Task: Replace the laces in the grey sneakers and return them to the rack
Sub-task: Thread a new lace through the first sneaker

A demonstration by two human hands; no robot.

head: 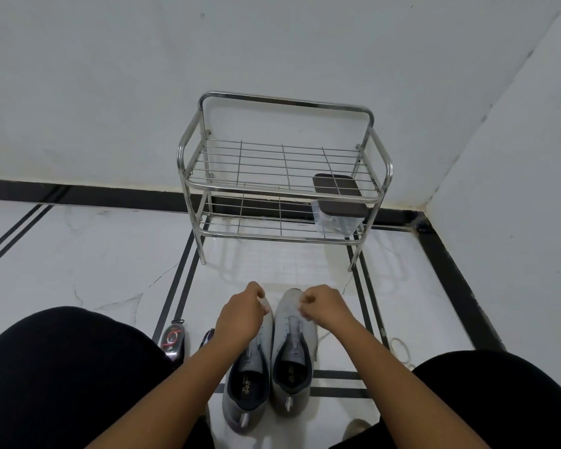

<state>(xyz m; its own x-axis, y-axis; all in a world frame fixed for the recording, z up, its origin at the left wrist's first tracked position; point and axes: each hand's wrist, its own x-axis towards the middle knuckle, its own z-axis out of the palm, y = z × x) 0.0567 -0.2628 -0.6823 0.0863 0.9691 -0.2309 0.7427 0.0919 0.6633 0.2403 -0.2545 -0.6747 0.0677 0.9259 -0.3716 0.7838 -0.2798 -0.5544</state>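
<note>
Sneakers sit side by side on the white floor at 6 o'clock, toes toward the steel rack [285, 176] at 12 o'clock: the left grey sneaker [248, 380] and the right grey sneaker [292, 361]. Both hands work at the toe end. The left hand [240, 315] has its fingers curled around something pale that may be a lace end; the right hand [324, 307] pinches at the lowest eyelets of the right shoe. Lacing looks to be in hand, probably near its start, since the eyelet rows appear bare. Next would come feeding the lace evenly through the first pair of holes, which calls for a fine pinch and equal ends.

A loose white lace [402, 348] lies on the floor at 4 o'clock, partly cut off by the knee. Whether either hand truly holds a lace is hard to make out. A dark-lidded container [339, 202] sits on the rack's lower shelf.
</note>
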